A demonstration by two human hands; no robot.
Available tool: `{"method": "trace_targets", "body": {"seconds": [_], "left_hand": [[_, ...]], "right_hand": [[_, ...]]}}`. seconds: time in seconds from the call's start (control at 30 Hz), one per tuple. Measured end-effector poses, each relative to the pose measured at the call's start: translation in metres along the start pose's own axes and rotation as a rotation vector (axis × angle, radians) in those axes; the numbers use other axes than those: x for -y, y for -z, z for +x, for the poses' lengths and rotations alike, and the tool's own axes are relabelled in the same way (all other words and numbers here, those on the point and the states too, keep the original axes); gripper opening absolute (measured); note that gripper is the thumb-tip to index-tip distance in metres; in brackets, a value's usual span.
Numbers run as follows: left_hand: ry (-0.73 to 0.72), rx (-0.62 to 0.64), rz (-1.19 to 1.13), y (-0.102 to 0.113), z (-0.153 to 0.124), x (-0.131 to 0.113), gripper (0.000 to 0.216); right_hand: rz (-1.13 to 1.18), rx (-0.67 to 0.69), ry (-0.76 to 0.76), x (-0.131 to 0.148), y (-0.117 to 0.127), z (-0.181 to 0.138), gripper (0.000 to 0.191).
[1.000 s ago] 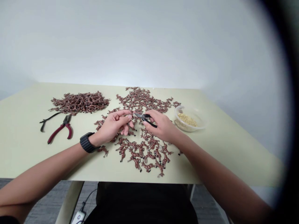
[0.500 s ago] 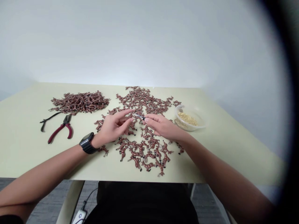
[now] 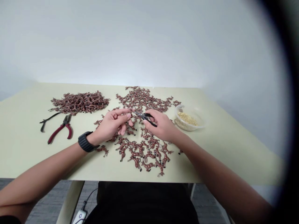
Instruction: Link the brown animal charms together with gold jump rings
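My right hand (image 3: 161, 124) is closed around small pliers (image 3: 141, 114) with black handles and a slim metal nose. The nose points left and reaches the fingertips of my left hand (image 3: 112, 124). My left thumb and forefinger are pinched together; whatever lies between them is too small to make out. Under and around both hands lie many small brown animal figures (image 3: 137, 154), shaped like deer, spread loosely on the table. A watch with a dark band (image 3: 87, 142) sits on my left wrist.
A dense heap of the same brown figures (image 3: 80, 102) lies at the left. Near it are red-handled pliers (image 3: 63, 129) and a black tool (image 3: 48, 121). At the right stands a clear plastic bowl (image 3: 201, 125) holding small gold pieces (image 3: 187, 118). The pale table (image 3: 210, 161) meets a wall behind.
My right hand has turned, so the pliers' handles now show spread apart. My left thumb and forefinger have closed into a pinch at the pliers' nose, and the left wrist has rolled.
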State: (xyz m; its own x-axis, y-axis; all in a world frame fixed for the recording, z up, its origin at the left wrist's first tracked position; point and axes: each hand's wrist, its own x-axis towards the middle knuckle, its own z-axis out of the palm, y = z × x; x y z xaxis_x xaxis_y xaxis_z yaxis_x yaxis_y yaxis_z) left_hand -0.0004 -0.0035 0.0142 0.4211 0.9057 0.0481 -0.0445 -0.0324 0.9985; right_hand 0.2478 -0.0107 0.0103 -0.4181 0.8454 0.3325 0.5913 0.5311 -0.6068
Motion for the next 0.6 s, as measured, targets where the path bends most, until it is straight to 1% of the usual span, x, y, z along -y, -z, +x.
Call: {"method": "trace_targets", "body": {"seconds": [0.07,0.13,0.27,0.4,0.47,0.5,0.53,0.6], "left_hand": [[0.046,0.027,-0.084,0.002,0.001,0.000,0.044],[0.069,0.044,-0.123,0.003,0.001,0.001,0.041],[0.080,0.067,-0.146,0.005,0.001,0.000,0.038],[0.086,0.077,-0.132,0.002,0.001,0.000,0.041],[0.049,0.064,-0.053,0.000,-0.001,0.001,0.044],[0.007,0.051,0.025,0.000,-0.002,0.002,0.045],[-0.059,0.030,0.138,0.000,-0.004,0.003,0.046],[-0.269,-0.033,0.448,0.006,-0.006,0.007,0.048]], "right_hand": [[-0.047,-0.011,0.059,0.000,0.000,0.000,0.031],[-0.065,-0.002,0.086,0.000,0.001,0.000,0.031],[-0.073,0.011,0.103,0.000,0.004,0.000,0.030],[-0.046,0.019,0.095,0.001,0.004,0.000,0.029],[-0.006,0.032,0.055,0.003,0.003,-0.001,0.028],[0.040,0.054,0.015,0.005,0.002,-0.001,0.028],[0.114,0.086,-0.039,0.007,0.001,-0.001,0.030],[0.351,0.200,-0.184,0.010,0.001,-0.002,0.035]]}}
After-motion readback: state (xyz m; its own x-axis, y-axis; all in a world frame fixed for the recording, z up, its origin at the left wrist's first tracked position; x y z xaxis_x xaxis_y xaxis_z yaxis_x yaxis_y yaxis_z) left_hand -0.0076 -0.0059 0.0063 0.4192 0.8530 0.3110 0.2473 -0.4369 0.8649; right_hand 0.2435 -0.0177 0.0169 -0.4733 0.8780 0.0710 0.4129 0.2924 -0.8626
